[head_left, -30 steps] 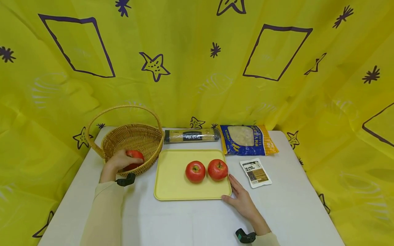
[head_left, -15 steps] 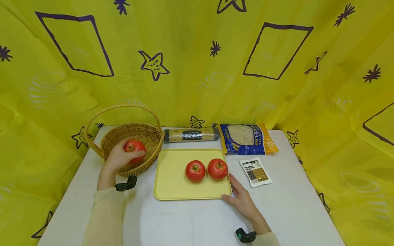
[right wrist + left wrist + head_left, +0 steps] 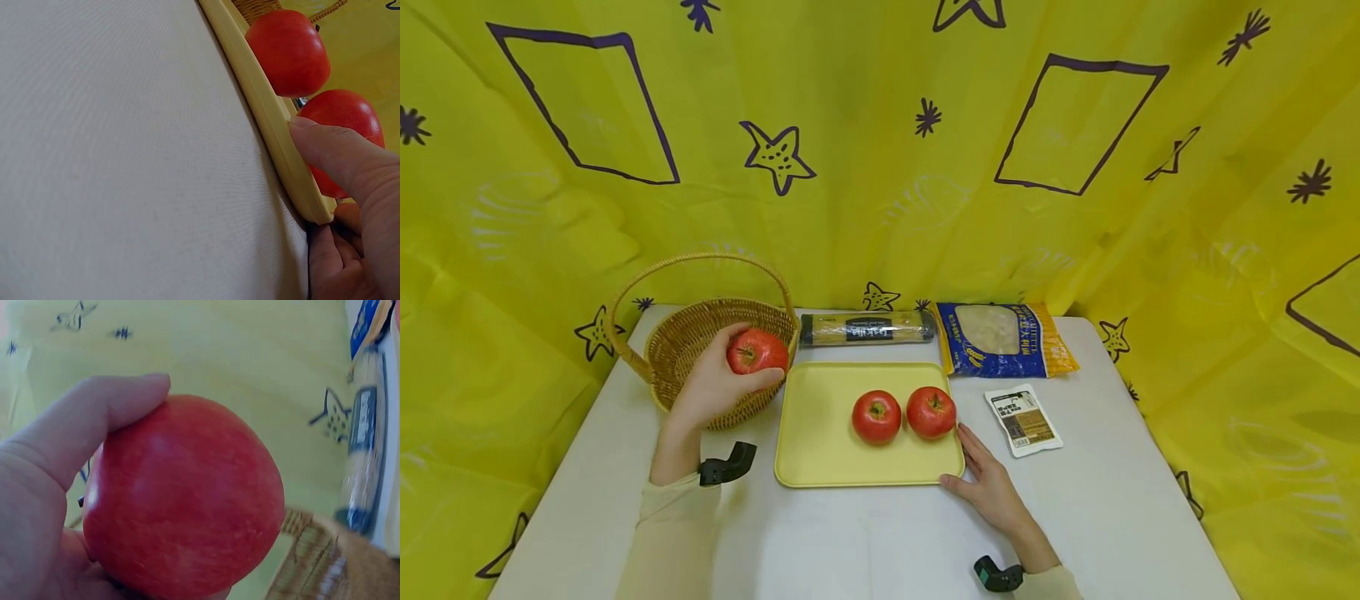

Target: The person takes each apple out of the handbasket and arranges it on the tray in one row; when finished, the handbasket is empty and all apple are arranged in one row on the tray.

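Note:
My left hand grips a red apple above the right side of the wicker basket. In the left wrist view the thumb lies over the top of that apple, with the other fingers mostly hidden behind and under it. My right hand holds the front right corner of a yellow tray. Its thumb lies over the rim in the right wrist view, the fingers round the corner. Two more apples sit on the tray: one near the middle, one at the right, close to my right fingertips.
Behind the tray lies a clear pack of spaghetti. A blue and yellow pasta bag is at the back right, with a small white and brown packet in front of it. The basket's tall handle arches up. A yellow curtain encloses the table.
My left hand has lifted the apple out of the basket's bowl and moved it right, toward the tray. My right hand and the two apples on the tray have stayed in place.

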`<state>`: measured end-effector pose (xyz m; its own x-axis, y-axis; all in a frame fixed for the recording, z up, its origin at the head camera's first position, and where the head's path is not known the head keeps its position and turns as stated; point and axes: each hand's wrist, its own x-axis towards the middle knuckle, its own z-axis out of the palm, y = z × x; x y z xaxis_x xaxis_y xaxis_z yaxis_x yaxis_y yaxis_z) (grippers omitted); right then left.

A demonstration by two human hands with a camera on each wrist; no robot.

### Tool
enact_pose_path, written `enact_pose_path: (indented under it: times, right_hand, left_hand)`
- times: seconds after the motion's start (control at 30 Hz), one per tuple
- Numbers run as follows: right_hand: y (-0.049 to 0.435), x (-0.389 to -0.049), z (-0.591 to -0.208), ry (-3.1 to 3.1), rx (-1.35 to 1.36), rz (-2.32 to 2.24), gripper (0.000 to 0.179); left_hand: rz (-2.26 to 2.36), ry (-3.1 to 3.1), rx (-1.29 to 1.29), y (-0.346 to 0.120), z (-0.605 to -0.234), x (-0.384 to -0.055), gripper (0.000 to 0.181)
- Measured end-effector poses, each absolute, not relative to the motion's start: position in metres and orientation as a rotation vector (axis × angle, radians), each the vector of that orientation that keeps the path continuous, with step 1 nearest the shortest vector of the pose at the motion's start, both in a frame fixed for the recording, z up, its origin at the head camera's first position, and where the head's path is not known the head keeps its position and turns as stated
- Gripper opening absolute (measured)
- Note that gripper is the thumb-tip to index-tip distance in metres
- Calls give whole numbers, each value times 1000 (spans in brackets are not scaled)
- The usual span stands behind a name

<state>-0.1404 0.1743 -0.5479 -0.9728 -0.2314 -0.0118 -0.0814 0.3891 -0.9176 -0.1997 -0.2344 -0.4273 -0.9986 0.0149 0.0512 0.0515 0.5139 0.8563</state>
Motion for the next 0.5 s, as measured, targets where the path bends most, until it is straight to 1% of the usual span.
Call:
enact_pose_path:
  times: [0.3, 0.5]
  right_hand:
    - [173, -140, -544, 2490, -276, -1643, 81]
    - [173, -141, -548, 2494, -295, -1663, 81]
  left_hand:
    - [-1657, -2666, -231, -198, -436, -193, 80]
    - [-1666, -2685, -313, -184, -445, -192, 81]
